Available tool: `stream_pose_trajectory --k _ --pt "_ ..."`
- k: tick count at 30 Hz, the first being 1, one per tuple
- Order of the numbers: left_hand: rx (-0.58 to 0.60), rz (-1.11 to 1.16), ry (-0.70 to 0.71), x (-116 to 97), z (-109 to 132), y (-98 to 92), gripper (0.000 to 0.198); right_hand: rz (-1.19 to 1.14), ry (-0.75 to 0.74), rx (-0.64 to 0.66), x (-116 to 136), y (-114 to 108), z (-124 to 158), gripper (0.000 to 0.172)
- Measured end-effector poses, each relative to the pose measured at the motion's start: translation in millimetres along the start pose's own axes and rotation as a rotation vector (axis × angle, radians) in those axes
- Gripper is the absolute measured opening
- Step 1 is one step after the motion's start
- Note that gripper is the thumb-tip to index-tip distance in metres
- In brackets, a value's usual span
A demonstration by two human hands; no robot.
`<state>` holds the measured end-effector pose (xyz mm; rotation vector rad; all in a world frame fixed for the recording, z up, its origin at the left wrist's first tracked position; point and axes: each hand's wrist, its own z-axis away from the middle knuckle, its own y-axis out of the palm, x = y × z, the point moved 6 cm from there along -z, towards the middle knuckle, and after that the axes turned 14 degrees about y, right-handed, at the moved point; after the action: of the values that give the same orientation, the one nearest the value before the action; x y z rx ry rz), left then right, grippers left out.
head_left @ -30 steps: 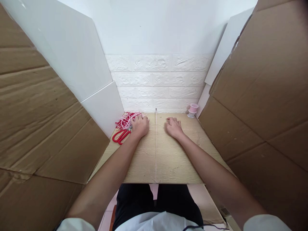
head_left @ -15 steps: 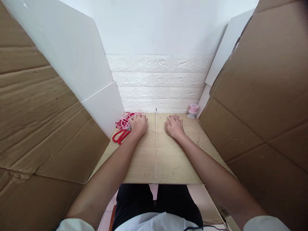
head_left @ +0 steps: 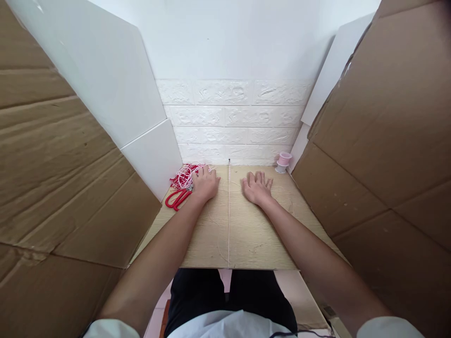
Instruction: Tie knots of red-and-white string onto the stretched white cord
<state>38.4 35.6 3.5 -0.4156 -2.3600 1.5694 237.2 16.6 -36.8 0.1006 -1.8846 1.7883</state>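
Note:
A pale cord (head_left: 229, 220) runs straight from a small dark peg (head_left: 229, 160) at the back of the board to its front edge. To its left my left hand (head_left: 206, 184) rests palm down with fingers apart, against a heap of red and white cords (head_left: 185, 176). Red-handled scissors (head_left: 179, 198) lie beside that wrist, their blades partly hidden. On the other side of the cord, my right hand (head_left: 257, 188) lies palm down, fingers spread. A fine thread (head_left: 232, 182) loops across the cord between the hands; its ends near the fingers are hard to make out.
Two stacked spools, a pink one (head_left: 285, 158) on a whitish one (head_left: 281, 168), stand at the back right corner. Cardboard walls (head_left: 380, 141) flank the wooden board (head_left: 206, 249), and a white brick-patterned wall (head_left: 239, 116) closes off the back.
My right hand has spread its fingers and shifted slightly nearer me. The left has moved a little right. The thread's loop across the cord shows more clearly, with thread also visible right of my right hand.

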Motion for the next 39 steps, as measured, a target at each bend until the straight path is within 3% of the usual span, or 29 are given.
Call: stream_pose_trajectory --k 2,4,7,10,14,22,26,29,34,39 --pt "-0.033 0.076 0.001 3.4 -3.5 -2.4 0.036 -0.081 -0.027 -0.081 2.3 -11.1 -0.3 0.058" --pt "0.026 0.245 0.016 6.7 -7.5 2.6 0.028 -0.175 -0.068 -0.138 4.5 -21.6 -0.7 0.051" --pt "0.139 0.504 0.052 9.2 -10.1 12.9 0.021 -0.244 -0.091 -0.067 5.6 -24.6 -2.6 0.044" --pt "0.207 0.626 0.077 11.3 -8.8 17.6 0.019 -0.218 -0.082 0.022 5.6 -19.6 -2.5 0.042" --pt "0.336 0.792 0.145 8.8 -5.1 18.1 0.022 -0.181 -0.094 0.04 7.1 -16.8 -1.0 0.047" --pt "0.509 0.808 0.267 9.3 -2.0 12.8 0.02 -0.187 -0.058 0.068 6.1 -16.5 -3.1 0.049" --pt "0.509 0.842 0.275 8.1 -1.8 14.4 0.026 -0.155 -0.105 0.107 8.7 -16.4 -2.6 0.042" --pt "0.493 0.84 0.277 6.2 -1.8 14.7 0.028 -0.139 -0.222 0.197 11.8 -15.7 -1.7 0.027" --pt "0.513 0.828 0.301 3.0 -0.9 13.4 0.027 -0.24 -0.403 0.487 9.3 -8.5 -0.8 0.012" --pt "0.508 0.828 0.27 3.3 -1.2 12.6 0.027 -0.26 -0.486 0.64 4.7 -0.3 -0.6 0.02"
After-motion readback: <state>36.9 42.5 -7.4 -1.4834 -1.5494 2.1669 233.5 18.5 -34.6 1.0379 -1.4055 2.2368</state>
